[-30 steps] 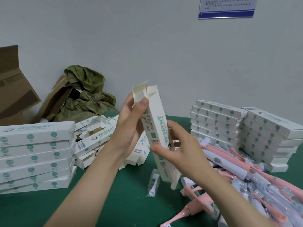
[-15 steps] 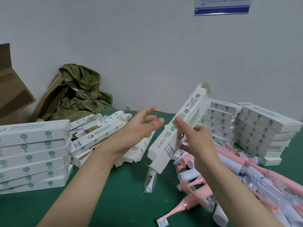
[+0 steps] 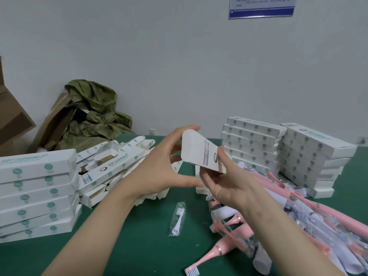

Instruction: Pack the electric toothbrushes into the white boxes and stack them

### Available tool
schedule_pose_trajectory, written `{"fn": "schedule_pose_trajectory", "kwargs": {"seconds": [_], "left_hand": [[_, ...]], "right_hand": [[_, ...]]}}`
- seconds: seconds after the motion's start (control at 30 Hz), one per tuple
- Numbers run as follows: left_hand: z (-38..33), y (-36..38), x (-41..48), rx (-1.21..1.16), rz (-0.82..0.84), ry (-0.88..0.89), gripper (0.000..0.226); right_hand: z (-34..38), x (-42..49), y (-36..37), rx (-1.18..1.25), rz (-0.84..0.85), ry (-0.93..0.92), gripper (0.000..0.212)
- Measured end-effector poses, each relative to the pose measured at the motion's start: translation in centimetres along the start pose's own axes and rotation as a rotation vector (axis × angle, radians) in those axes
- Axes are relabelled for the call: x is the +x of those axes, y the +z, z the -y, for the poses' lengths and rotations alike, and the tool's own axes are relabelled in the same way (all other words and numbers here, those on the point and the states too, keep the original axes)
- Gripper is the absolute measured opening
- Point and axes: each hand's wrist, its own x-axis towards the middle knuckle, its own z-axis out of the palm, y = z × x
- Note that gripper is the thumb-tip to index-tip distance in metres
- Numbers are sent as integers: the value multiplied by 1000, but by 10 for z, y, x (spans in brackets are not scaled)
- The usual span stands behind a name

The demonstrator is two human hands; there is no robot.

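- White box (image 3: 201,154) has dropped from tilted to near level, and the left hand (image 3: 159,172) grip now cups its end.
- Right hand (image 3: 229,186) grip pinches it mid-body.
- Long axis runs rightward from the left grip.

Legible branding: WISDENT only.
Printed in green on a loose white box (image 3: 114,166) and atop the left stack (image 3: 35,159); illegible small print on the wall notice (image 3: 260,5).

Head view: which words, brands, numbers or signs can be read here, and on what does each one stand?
"WISDENT": on the loose box in the middle pile.
"WISDENT": paler, on the top box of the left stack.
Wall sign: print too small to read.
Held box: print blurred.
Green dot labels on the stacked boxes: too small.
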Motion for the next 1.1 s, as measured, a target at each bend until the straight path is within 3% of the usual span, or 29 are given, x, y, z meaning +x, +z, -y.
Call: {"fn": "schedule_pose_trajectory", "kwargs": {"seconds": [0.07, 0.13, 0.17, 0.23, 0.3, 0.4, 0.47, 0.53, 0.7, 0.77, 1.1], "left_hand": [[-4, 6, 4, 0, -176, 105, 73], [-9, 6, 6, -58, -344, 153, 60], [-12, 4, 6, -70, -402, 169, 56], [-15, 0, 5, 17, -486, 180, 56], [-20, 2, 4, 223, -550, 210, 60], [-24, 11, 3, 470, -556, 264, 62], [-25, 17, 3, 527, -512, 254, 61], [-26, 23, 2, 498, -475, 224, 59], [-30, 31, 2, 248, -520, 47, 58], [-30, 33, 1, 252, -522, 37, 52], [-30, 37, 1, 319, -511, 72, 44]], "right_hand": [[-4, -2, 2, -57, 51, 115, 47], [-3, -5, 2, -465, 102, 183, 63], [-1, -7, 3, -745, 87, 150, 68], [3, -12, 5, -1106, -4, -127, 62], [8, -16, 8, -1106, -67, -543, 48], [7, -27, 18, -995, 102, -936, 37], [-1, -37, 23, -1035, 257, -949, 39], [-9, -41, 23, -1121, 292, -956, 44], [-16, -42, 19, -1346, 210, -1123, 42], [-18, -41, 19, -1393, 164, -1149, 42], [-20, -33, 16, -1268, 127, -1180, 29]]}}
